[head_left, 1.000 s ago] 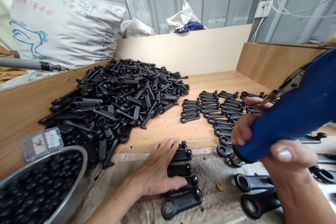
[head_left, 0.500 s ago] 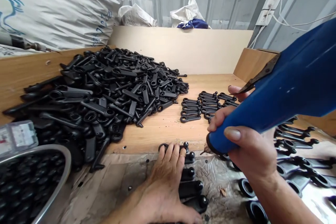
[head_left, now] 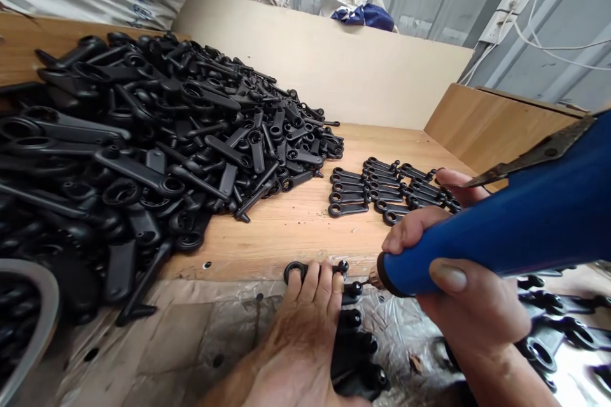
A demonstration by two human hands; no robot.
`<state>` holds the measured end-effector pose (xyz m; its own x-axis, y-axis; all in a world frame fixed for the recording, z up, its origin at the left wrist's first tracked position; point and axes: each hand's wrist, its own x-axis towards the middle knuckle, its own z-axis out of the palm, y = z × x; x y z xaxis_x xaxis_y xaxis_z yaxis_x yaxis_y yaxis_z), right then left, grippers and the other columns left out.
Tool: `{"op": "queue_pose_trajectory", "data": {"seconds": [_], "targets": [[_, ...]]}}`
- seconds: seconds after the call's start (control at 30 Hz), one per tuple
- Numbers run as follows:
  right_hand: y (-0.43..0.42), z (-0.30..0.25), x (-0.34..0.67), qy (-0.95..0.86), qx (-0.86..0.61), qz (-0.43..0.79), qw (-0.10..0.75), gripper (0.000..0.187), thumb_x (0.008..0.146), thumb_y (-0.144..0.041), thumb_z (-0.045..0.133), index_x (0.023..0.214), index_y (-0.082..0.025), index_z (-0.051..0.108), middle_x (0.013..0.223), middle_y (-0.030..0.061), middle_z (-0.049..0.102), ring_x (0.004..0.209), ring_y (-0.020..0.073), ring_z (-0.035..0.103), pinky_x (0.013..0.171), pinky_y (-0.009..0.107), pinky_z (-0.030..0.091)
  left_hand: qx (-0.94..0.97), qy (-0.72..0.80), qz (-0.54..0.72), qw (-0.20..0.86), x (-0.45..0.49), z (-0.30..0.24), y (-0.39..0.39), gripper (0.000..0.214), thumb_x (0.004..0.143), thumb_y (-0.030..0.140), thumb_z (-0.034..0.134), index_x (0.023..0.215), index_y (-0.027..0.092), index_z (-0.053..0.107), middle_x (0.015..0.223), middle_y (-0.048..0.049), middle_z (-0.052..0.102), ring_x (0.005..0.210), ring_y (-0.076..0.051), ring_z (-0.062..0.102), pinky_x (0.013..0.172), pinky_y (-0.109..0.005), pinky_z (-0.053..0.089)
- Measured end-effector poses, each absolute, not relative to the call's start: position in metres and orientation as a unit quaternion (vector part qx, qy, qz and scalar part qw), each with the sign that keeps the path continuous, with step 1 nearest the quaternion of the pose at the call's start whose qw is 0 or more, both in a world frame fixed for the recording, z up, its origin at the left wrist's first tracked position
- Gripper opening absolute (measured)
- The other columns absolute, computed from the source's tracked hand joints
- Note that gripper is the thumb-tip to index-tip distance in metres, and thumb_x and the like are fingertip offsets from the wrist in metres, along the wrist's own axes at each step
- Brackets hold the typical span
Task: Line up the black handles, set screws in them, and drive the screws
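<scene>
My left hand [head_left: 291, 337] lies flat, palm down, with its fingers over the topmost black crank handle [head_left: 294, 272] of a row on the plastic-covered bench. To its right, the knob ends of several more black crank handles [head_left: 358, 346] stick out from under it. My right hand [head_left: 477, 305] is wrapped round a blue power screwdriver [head_left: 487, 235] with a metal lever on top. The screwdriver lies slanted, its copper-coloured nose [head_left: 376, 276] and thin bit pointing left, right by the second handle's knob. I cannot tell whether the bit touches it.
A large heap of black crank handles [head_left: 191, 121] fills the left. Other handles lie in neat columns [head_left: 348, 194] behind my hands and at the right. A metal-rimmed bowl [head_left: 48, 299] stands lower left. A pale board [head_left: 334, 70] and a wooden side panel [head_left: 501, 121] bound the bench.
The view has tilted down and moved closer. The screwdriver's tip has come down to the second handle's knob. My left hand stays on the row.
</scene>
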<state>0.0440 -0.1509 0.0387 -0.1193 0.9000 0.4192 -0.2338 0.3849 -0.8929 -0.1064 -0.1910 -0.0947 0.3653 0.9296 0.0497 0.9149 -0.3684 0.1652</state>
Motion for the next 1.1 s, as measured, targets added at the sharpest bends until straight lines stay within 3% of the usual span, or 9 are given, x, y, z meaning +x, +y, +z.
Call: {"op": "queue_pose_trajectory", "data": {"seconds": [0.2,0.33,0.4,0.57,0.67,0.9,1.0,1.1], "targets": [[-0.148,0.037,0.047,-0.607,-0.269,0.427,0.613,0.042,0.059,-0.045,0.075,0.098,-0.041,0.06,0.064,-0.0062,0.06,0.053,0.0181,0.059,0.047,0.035,0.047,0.801,0.582,0.068,-0.121,-0.101,-0.087,-0.2,0.04,0.093,0.019,0.031,0.128,0.017,0.049,0.131,-0.0124,0.051,0.12,-0.031,0.045,0.094,-0.045,0.037],[-0.147,0.038,0.047,-0.61,-0.273,0.421,0.613,0.053,0.059,-0.046,0.074,0.109,-0.042,0.056,0.063,-0.0061,0.06,0.054,0.0183,0.059,0.045,0.033,0.047,0.8,0.577,0.026,-0.162,-0.097,-0.073,-0.205,0.04,0.092,0.016,0.031,0.126,0.015,0.05,0.129,-0.0136,0.052,0.117,-0.031,0.047,0.092,-0.046,0.038],[-0.147,0.038,0.046,-0.605,-0.276,0.422,0.616,0.054,0.059,-0.044,0.074,0.109,-0.041,0.057,0.062,-0.006,0.06,0.053,0.0178,0.059,0.044,0.033,0.047,0.805,0.573,0.01,-0.155,-0.095,-0.069,-0.206,0.041,0.09,0.017,0.033,0.128,0.012,0.048,0.131,-0.0163,0.05,0.118,-0.034,0.046,0.091,-0.048,0.038],[-0.147,0.038,0.042,-0.601,-0.273,0.43,0.616,0.03,0.061,-0.038,0.071,0.089,-0.036,0.062,0.062,-0.0078,0.059,0.052,0.0146,0.058,0.045,0.032,0.045,0.812,0.568,-0.01,-0.131,-0.097,-0.072,-0.202,0.044,0.088,0.014,0.032,0.13,0.011,0.044,0.131,-0.0187,0.049,0.119,-0.036,0.044,0.088,-0.051,0.041],[-0.146,0.037,0.042,-0.616,-0.274,0.419,0.608,0.025,0.066,-0.035,0.067,0.089,-0.039,0.061,0.062,-0.0093,0.059,0.052,0.0135,0.059,0.047,0.031,0.044,0.829,0.55,-0.006,-0.103,-0.101,-0.08,-0.198,0.046,0.088,0.015,0.031,0.132,0.01,0.041,0.134,-0.0197,0.046,0.12,-0.037,0.043,0.088,-0.052,0.041],[-0.144,0.032,0.044,-0.634,-0.286,0.413,0.588,0.051,0.062,-0.037,0.072,0.109,-0.041,0.052,0.063,-0.0082,0.058,0.052,0.0169,0.059,0.048,0.033,0.046,0.817,0.574,-0.006,-0.047,-0.097,-0.07,-0.198,0.046,0.089,0.017,0.032,0.133,0.009,0.04,0.138,-0.0208,0.04,0.125,-0.038,0.037,0.093,-0.055,0.038],[-0.145,0.032,0.043,-0.648,-0.287,0.407,0.576,0.053,0.061,-0.037,0.073,0.109,-0.039,0.051,0.063,-0.0077,0.057,0.053,0.0174,0.059,0.05,0.033,0.047,0.821,0.571,-0.009,0.022,-0.097,-0.056,-0.201,0.055,0.087,0.033,0.041,0.135,0.005,0.037,0.14,-0.0237,0.035,0.128,-0.04,0.032,0.097,-0.057,0.033],[-0.147,0.033,0.042,-0.649,-0.289,0.41,0.572,0.053,0.062,-0.037,0.073,0.109,-0.034,0.049,0.061,-0.0076,0.056,0.052,0.0169,0.058,0.049,0.032,0.046,0.825,0.551,0.018,0.124,-0.101,-0.042,-0.207,0.091,0.075,0.064,0.046,0.138,0.001,0.027,0.144,-0.0275,0.02,0.132,-0.044,0.017,0.102,-0.062,0.023]]}}
